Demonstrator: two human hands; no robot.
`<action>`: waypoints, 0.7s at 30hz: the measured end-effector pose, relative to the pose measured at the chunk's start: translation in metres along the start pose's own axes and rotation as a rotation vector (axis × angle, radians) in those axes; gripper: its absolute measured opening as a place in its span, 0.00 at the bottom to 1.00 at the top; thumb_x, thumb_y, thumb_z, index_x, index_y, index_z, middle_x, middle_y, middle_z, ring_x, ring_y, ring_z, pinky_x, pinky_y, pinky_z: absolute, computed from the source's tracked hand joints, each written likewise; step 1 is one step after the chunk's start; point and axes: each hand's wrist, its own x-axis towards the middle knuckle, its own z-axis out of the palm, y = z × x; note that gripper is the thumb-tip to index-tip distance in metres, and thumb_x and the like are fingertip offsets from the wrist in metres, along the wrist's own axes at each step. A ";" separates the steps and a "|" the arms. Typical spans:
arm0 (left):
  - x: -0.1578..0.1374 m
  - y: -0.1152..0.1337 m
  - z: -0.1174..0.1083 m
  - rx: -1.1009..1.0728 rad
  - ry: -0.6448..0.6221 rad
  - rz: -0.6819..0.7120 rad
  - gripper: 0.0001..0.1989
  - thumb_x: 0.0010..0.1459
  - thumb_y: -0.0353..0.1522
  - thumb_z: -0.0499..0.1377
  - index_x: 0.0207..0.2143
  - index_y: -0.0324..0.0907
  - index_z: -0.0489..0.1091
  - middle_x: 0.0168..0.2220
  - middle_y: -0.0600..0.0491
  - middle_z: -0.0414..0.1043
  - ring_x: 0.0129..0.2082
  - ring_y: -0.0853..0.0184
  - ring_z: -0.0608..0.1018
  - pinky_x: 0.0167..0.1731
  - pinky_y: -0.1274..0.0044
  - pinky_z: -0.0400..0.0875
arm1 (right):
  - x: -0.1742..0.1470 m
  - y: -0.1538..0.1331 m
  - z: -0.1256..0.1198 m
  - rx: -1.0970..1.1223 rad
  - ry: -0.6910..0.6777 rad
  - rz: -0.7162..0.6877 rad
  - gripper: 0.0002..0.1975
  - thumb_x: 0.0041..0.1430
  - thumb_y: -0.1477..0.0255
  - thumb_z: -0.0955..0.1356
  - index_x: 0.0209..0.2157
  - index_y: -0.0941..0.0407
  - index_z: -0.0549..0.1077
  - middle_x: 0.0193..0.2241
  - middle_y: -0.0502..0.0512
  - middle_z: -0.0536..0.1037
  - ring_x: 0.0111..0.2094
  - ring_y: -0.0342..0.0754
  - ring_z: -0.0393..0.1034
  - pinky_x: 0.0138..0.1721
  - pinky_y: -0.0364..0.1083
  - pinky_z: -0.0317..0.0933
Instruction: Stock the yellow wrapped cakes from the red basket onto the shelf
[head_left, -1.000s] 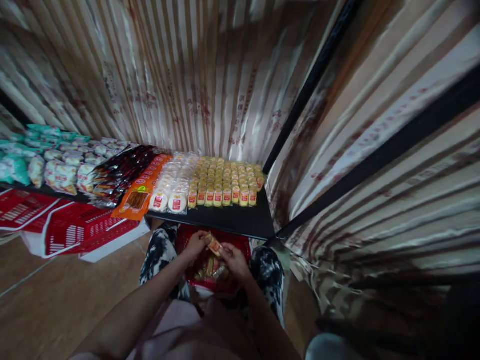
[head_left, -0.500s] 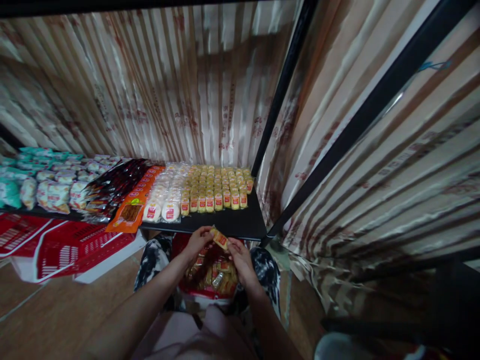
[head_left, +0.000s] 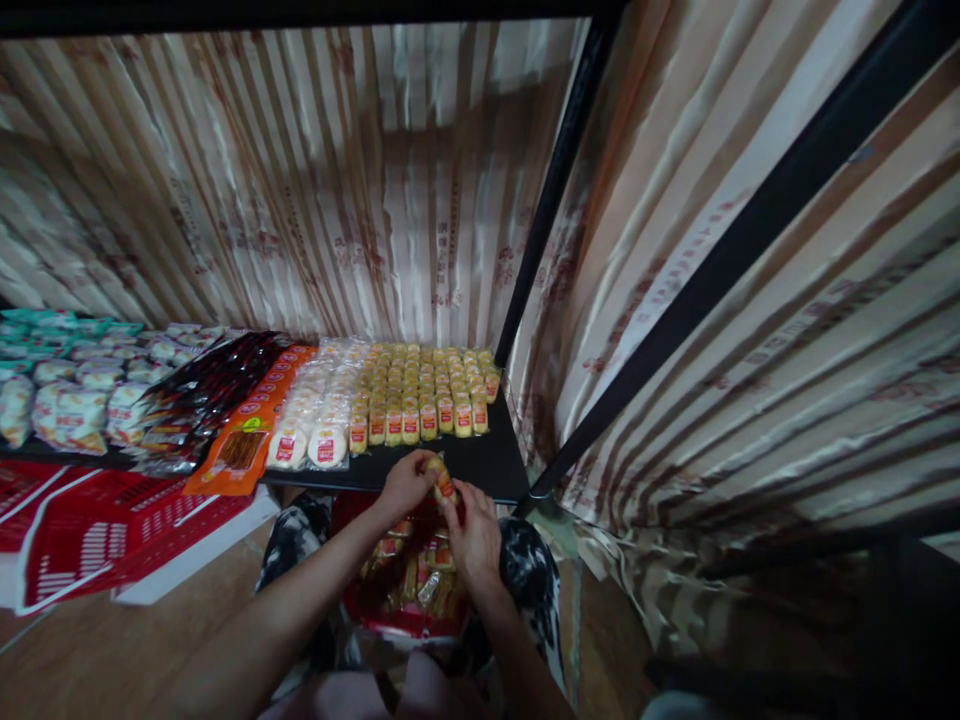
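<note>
A small yellow wrapped snack cake point(head_left: 442, 482) with a red label is pinched between both hands, just in front of the shelf's front edge. My left hand point(head_left: 407, 482) grips its upper end with closed fingers. Holding the lower end is my right hand point(head_left: 474, 530), its fingers closed around the wrapper. Below them, between my knees, a red container point(head_left: 409, 630) holds loose packets of similar cakes point(head_left: 424, 585); my forearms and hands partly cover it. Rows of matching yellow snack cakes point(head_left: 420, 395) stand on the black shelf point(head_left: 469, 460), labels facing me.
Left of the rows lie clear-wrapped white round snacks point(head_left: 328, 445), an orange packet point(head_left: 240, 448), dark packets point(head_left: 217, 385) and white bags point(head_left: 79, 410). Red baskets point(head_left: 135, 520) sit below the shelf. Black posts point(head_left: 555, 190) and striped curtains point(head_left: 300, 180) enclose the right and back.
The snack cake has turned more upright in my hands, and my right hand has come around it more. The view has shifted slightly, so the shelf appears lower and farther left.
</note>
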 end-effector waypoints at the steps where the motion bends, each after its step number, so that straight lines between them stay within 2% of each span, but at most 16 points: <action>1: 0.002 0.006 0.001 0.070 0.002 0.030 0.11 0.50 0.28 0.56 0.38 0.40 0.70 0.31 0.55 0.73 0.31 0.71 0.73 0.35 0.80 0.67 | 0.003 -0.001 -0.001 -0.032 -0.004 -0.021 0.19 0.58 0.63 0.60 0.46 0.58 0.71 0.43 0.60 0.74 0.45 0.53 0.65 0.48 0.52 0.59; 7: 0.015 0.037 0.014 0.248 0.002 0.105 0.15 0.51 0.29 0.56 0.43 0.40 0.70 0.36 0.53 0.73 0.34 0.70 0.74 0.38 0.79 0.67 | 0.023 0.008 0.002 -0.090 0.070 -0.007 0.21 0.58 0.62 0.60 0.47 0.59 0.69 0.40 0.60 0.75 0.41 0.53 0.66 0.45 0.51 0.61; 13: 0.044 0.058 0.036 0.302 -0.021 0.245 0.16 0.51 0.30 0.55 0.45 0.41 0.69 0.39 0.52 0.72 0.36 0.68 0.74 0.40 0.77 0.68 | 0.055 0.022 -0.002 0.049 0.150 0.156 0.25 0.55 0.60 0.59 0.47 0.62 0.69 0.40 0.64 0.74 0.41 0.55 0.66 0.39 0.51 0.65; 17: 0.068 0.077 0.046 0.322 -0.069 0.379 0.16 0.53 0.31 0.55 0.45 0.42 0.68 0.42 0.51 0.71 0.39 0.67 0.73 0.43 0.76 0.67 | 0.082 0.031 -0.003 0.141 0.256 0.209 0.26 0.53 0.62 0.59 0.50 0.62 0.66 0.45 0.65 0.71 0.42 0.53 0.67 0.39 0.50 0.66; 21: 0.096 0.092 0.054 0.330 -0.100 0.465 0.14 0.54 0.29 0.53 0.43 0.44 0.70 0.43 0.51 0.70 0.42 0.66 0.72 0.46 0.76 0.66 | 0.108 0.041 0.002 0.205 0.314 0.188 0.27 0.52 0.65 0.59 0.52 0.63 0.63 0.48 0.68 0.69 0.45 0.53 0.67 0.42 0.51 0.66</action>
